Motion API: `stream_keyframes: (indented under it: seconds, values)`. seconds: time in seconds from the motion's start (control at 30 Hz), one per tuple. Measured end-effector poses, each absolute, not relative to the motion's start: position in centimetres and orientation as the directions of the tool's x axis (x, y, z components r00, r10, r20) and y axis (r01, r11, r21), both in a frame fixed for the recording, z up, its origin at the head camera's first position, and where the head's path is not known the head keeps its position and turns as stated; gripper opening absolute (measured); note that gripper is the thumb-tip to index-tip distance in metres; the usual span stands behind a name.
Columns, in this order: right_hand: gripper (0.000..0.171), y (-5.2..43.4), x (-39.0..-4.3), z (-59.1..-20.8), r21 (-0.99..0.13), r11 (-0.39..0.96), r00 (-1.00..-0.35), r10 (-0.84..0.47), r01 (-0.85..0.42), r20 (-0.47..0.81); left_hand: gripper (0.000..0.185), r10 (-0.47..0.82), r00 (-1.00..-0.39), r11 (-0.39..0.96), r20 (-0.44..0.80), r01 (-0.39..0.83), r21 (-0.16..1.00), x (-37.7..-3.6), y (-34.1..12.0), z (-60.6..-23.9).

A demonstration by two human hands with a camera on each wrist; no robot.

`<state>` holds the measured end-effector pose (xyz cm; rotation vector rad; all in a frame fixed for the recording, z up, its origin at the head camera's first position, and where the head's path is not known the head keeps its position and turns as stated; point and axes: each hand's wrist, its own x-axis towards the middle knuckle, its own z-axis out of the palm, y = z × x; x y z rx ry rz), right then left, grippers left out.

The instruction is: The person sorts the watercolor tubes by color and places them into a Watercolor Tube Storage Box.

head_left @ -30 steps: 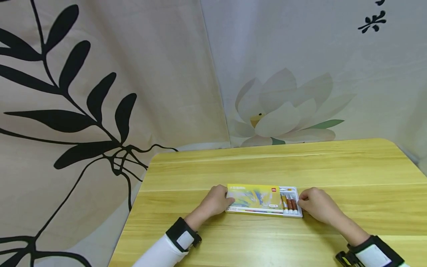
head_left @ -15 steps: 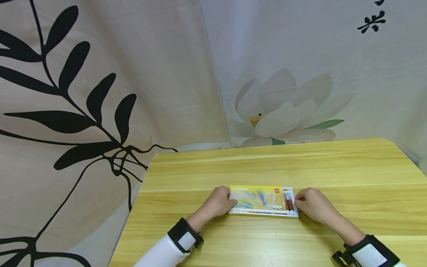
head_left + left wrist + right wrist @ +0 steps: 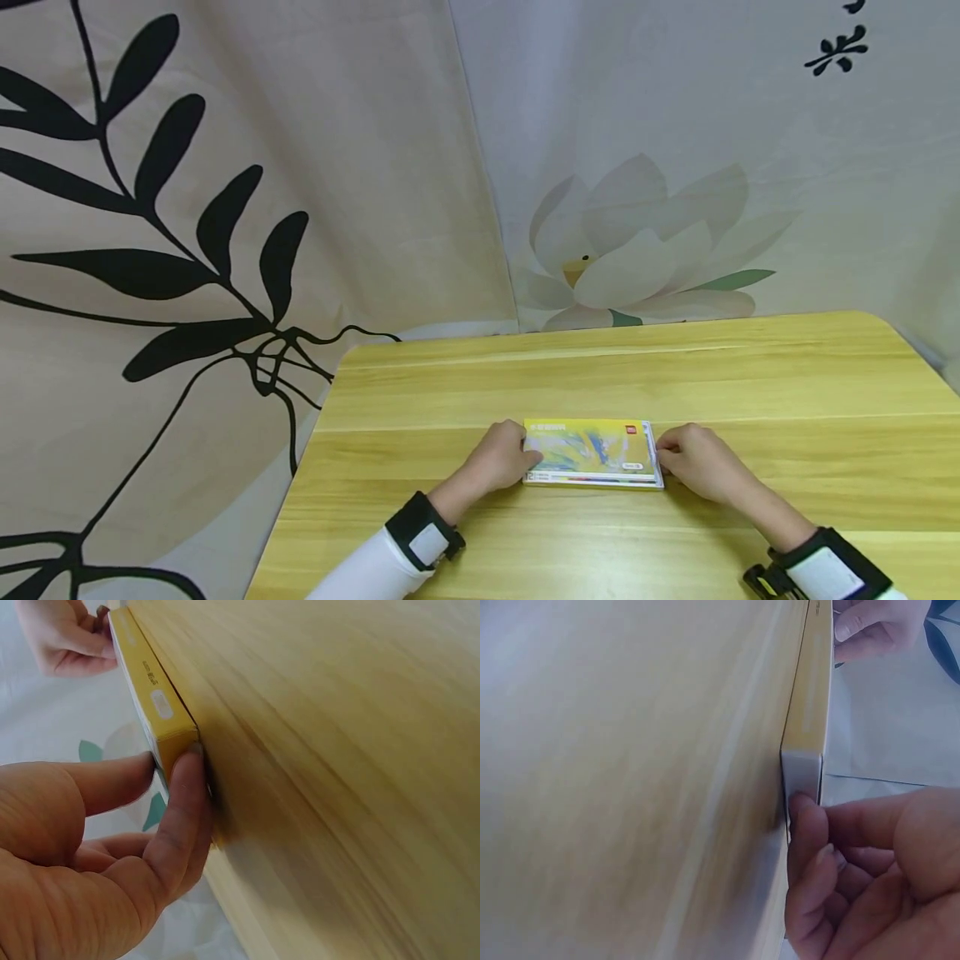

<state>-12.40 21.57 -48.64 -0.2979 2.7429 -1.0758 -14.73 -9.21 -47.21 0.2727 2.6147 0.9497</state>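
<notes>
A flat yellow box (image 3: 592, 452) with a painted blue-and-green cover lies on the wooden worktop (image 3: 750, 375), near the front edge and a little left of the middle, its long sides running across from left to right. The left hand (image 3: 497, 457) is at its left short end: in the left wrist view the thumb and a finger (image 3: 176, 817) are curled in and pinch that end of the box (image 3: 161, 720) between them, the other fingers folded below. The right hand (image 3: 693, 461) is at the opposite short end; in the right wrist view a fingertip (image 3: 804, 814) presses against the white end face of the box (image 3: 810, 712), with the remaining fingers curled loosely behind it, so the box sits clamped end to end between the two hands. Both hands rest low on the worktop, and the box lies flat on it. Each wrist wears a black strap with a white patch, the left one (image 3: 422, 533) over a white sleeve (image 3: 367, 571), the right one (image 3: 828, 567) at the bottom corner of the head view. Behind the worktop hang cloth drapes: a beige one with black leaves (image 3: 187, 250) on the left and a pale one with a large lotus flower (image 3: 637, 242) on the right.
</notes>
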Motion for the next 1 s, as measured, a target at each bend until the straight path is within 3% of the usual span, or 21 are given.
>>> stream_keyframes:
  seconds: [0.27,0.43,0.73,1.0]
  values:
    - [0.017,21.7,-12.4,-48.9,-0.678,0.706,-0.95,-0.31,-0.203,-0.039,0.019,0.295,-0.919,0.761,-0.263,0.059,0.646,-14.5,-8.2,-47.0]
    - [0.022,22.4,-12.0,-48.9,-0.628,0.755,-0.959,-0.279,-0.19,-0.045,0.018,0.355,-0.905,0.714,-0.237,0.098,0.693,-14.1,-7.8,-47.2]
    - [0.017,23.5,-9.1,-49.0,-0.689,0.717,-0.959,-0.259,-0.111,-0.115,0.048,0.403,-0.878,0.689,-0.26,0.104,0.717,-11.8,-8.1,-46.8]
    - [0.025,22.4,-8.6,-49.3,-0.693,0.704,-0.953,-0.291,-0.156,-0.08,0.037,0.385,-0.878,0.659,-0.283,0.047,0.751,-10.7,-9.2,-46.9]
